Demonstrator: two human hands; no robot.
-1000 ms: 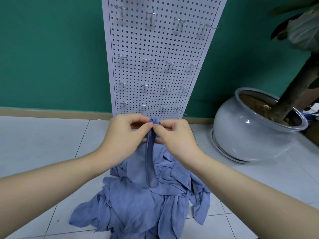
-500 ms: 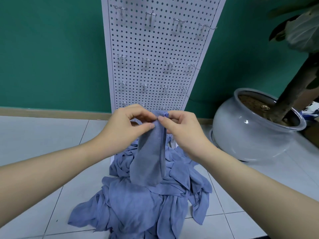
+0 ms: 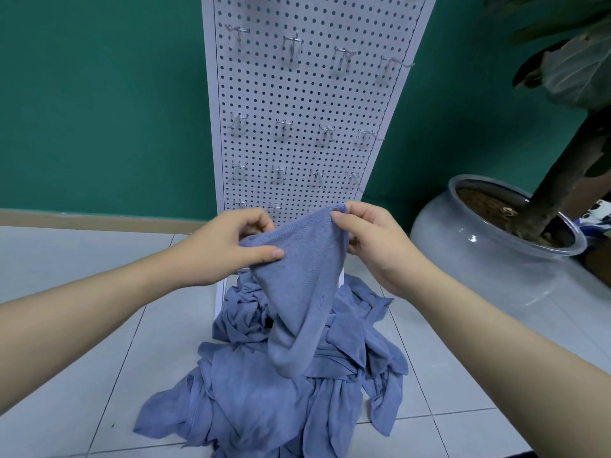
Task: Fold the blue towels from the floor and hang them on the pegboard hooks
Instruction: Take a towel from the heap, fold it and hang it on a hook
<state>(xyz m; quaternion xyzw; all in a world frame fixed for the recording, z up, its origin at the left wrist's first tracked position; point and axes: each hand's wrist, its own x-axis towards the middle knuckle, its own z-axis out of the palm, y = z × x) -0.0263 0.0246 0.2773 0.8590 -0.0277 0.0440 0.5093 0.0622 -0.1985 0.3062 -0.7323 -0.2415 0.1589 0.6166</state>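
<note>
Both my left hand (image 3: 228, 246) and right hand (image 3: 373, 239) pinched one blue terry towel (image 3: 297, 292) above the crumpled blue pile (image 3: 264, 391), hiding the white pegboard's (image 3: 307, 94) lowest metal hooks (image 3: 239, 203); a grey glazed plant pot (image 3: 489, 246) stood near.

A dark green painted wall (image 3: 99, 110) fills the background, with a light wooden skirting strip (image 3: 82, 219) running along its foot. Below it lies a floor of pale grey glossy tiles (image 3: 82, 276) with thin dark joints. At the right stands a round, bulbous, glossy grey ceramic plant pot (image 3: 479, 259) on the tiles, filled with brown soil (image 3: 479, 206). A thick dark brown trunk (image 3: 562, 173) leans up out of it, carrying 1 large dull green leaf (image 3: 575, 71) near the top right corner.
</note>
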